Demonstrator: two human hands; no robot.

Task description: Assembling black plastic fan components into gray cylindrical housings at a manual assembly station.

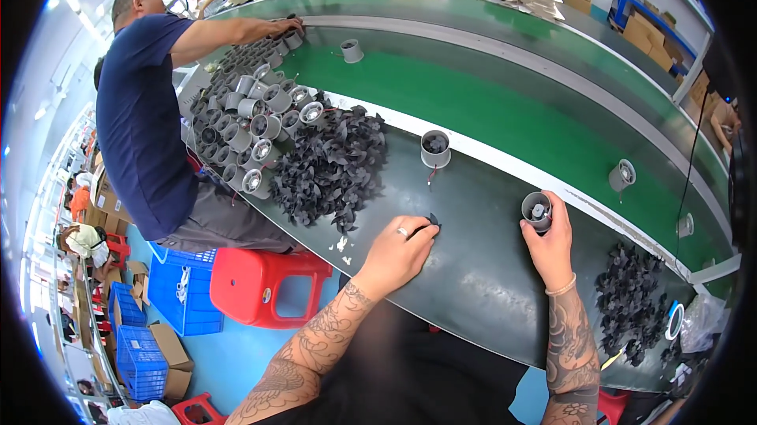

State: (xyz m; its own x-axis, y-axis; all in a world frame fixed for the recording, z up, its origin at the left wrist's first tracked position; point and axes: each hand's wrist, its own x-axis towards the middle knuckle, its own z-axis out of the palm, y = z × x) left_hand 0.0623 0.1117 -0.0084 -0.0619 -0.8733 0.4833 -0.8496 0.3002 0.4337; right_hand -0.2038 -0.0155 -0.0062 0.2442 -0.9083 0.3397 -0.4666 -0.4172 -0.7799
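Note:
My right hand [554, 237] is closed around a grey cylindrical motor housing [537, 211], its open top facing up and a round motor showing inside. The fingers of my left hand [398, 254] pinch a small black fan blade [434, 221] just above the dark tabletop [465, 267]. Beyond my hands, one grey housing [435, 158] stands upright with black blades inside and a short wire hanging from its base. To the left of it lies a heap of black fan blades [335, 161].
Several grey housings [260, 125] crowd the table's left end, where a co-worker [150, 109] reaches across. Behind a white rail runs a green conveyor belt [505, 117] carrying a few housings. Another black blade pile [631, 295] lies at right. A red stool [244, 287] stands left below.

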